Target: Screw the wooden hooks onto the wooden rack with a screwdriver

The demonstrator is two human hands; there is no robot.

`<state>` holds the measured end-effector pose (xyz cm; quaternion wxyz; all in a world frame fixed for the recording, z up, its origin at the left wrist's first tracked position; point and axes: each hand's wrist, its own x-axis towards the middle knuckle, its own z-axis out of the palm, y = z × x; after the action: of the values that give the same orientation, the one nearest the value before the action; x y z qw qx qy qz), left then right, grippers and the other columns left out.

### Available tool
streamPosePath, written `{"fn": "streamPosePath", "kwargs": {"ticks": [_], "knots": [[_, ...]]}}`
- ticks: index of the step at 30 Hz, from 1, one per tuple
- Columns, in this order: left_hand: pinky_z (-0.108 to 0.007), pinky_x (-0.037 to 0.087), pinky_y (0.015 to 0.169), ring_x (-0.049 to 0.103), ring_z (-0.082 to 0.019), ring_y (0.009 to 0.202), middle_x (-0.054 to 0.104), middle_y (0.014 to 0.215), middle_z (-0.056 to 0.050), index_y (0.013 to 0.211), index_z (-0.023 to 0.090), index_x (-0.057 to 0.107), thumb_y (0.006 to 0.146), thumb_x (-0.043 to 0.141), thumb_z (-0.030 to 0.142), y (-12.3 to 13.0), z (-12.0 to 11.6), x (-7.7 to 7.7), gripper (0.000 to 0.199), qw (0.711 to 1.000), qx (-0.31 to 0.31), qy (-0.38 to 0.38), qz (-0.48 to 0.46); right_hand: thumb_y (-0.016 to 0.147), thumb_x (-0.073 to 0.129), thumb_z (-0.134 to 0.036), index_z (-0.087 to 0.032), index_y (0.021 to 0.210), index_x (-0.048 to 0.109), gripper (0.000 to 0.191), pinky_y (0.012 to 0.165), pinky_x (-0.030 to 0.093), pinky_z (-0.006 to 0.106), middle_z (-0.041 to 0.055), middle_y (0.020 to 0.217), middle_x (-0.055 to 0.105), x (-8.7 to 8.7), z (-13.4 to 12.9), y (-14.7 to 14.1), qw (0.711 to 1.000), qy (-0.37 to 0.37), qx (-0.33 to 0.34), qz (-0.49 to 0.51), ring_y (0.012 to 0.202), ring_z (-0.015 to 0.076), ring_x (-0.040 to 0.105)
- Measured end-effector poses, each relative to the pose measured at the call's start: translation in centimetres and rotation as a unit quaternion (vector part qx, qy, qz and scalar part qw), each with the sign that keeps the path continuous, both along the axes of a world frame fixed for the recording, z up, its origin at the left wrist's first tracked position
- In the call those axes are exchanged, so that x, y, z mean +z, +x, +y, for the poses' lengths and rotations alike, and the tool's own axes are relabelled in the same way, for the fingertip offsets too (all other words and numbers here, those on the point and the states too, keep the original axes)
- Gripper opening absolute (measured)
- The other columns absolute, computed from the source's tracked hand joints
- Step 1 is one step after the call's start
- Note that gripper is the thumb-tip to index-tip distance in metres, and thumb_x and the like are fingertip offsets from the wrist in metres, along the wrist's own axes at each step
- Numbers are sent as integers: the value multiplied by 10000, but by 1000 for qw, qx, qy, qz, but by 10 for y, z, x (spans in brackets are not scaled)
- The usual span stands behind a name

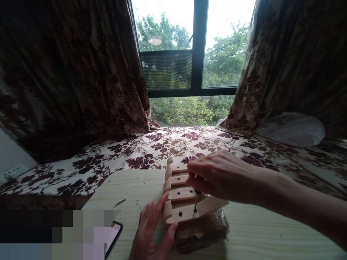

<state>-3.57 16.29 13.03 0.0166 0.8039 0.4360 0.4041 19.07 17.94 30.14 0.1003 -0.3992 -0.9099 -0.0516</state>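
Observation:
A pale wooden piece with several parallel slats and rounded ends lies on the light wood-grain tabletop. Dark holes dot its slats. My right hand is closed round the handle of a screwdriver, whose shaft points down into a hole in the nearest slat. My left hand grips the rounded left end, thumb on the near side and fingers along the edge. Partly beneath the wooden piece, a brown item in clear plastic wrap sits on the table. My right hand hides the far right of the slats.
A phone lies at the lower left, beside a blurred-out patch. A small dark sliver rests on the tabletop. Floral cloth covers the ledge behind, below a window between curtains. A whitish plastic bag lies at the right.

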Motion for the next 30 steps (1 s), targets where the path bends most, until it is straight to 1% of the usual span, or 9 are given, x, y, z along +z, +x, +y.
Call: {"fn": "streamPosePath", "kwargs": {"ticks": [4,6,10,13,17,21,24,27,30], "knots": [[-367,372,1071,555,-191,1176,578,1309,-29,1394,292,323,879,548,259,1,0,0,563,1000,2,5,1,940,461,-238,-174,799,531,170,548,275,265,13,771,611,4,-3,2,996,-24,81,0,631,100,459],[-359,401,1046,551,-196,1172,575,1307,-30,1409,295,306,877,548,251,2,0,2,586,1000,-2,7,-4,949,441,-219,-169,772,516,198,563,283,270,19,742,605,3,-4,1,997,-25,73,-4,627,104,453],[-341,451,991,537,-212,1175,574,1298,-40,1432,297,280,875,545,238,4,0,5,620,1000,-4,14,-15,945,450,-251,-153,761,526,223,523,256,277,27,673,587,3,-3,-2,1000,-16,13,-10,559,101,429],[-329,446,998,532,-209,1182,570,1308,-33,1429,295,291,866,558,248,4,0,3,624,1000,0,21,-11,921,486,-250,-163,778,541,176,517,259,263,24,714,602,10,-5,-1,999,-32,33,-11,581,98,453],[-332,436,1013,544,-203,1179,569,1321,-26,1425,299,292,865,560,247,3,0,1,624,1000,4,29,-7,918,472,-190,-173,747,545,187,578,299,251,20,758,617,14,-7,3,995,-61,79,-15,658,103,481],[-365,446,1006,560,-222,1171,575,1317,-59,1427,281,295,864,559,248,3,0,1,622,1000,6,30,-1,935,459,-251,-167,741,535,224,556,275,260,26,707,605,8,-3,3,998,-60,33,-8,606,102,453],[-381,437,1019,554,-224,1185,569,1326,-67,1426,278,293,869,556,250,3,1,0,617,1000,7,30,3,938,455,-299,-171,756,536,237,517,233,271,19,676,592,8,-2,2,999,-44,-1,-18,551,95,419],[-384,408,1049,549,-210,1197,559,1341,-43,1423,296,288,876,547,258,3,1,-2,607,1000,10,22,3,934,468,-329,-178,795,544,219,518,241,267,20,710,603,13,-3,2,998,-50,14,-24,572,99,441],[-380,397,1059,541,-206,1211,547,1356,-21,1423,313,285,878,543,271,2,1,-3,604,1000,15,14,3,935,451,-252,-176,783,552,198,561,279,260,24,746,609,14,-2,3,996,-69,49,-24,644,104,486]]}}
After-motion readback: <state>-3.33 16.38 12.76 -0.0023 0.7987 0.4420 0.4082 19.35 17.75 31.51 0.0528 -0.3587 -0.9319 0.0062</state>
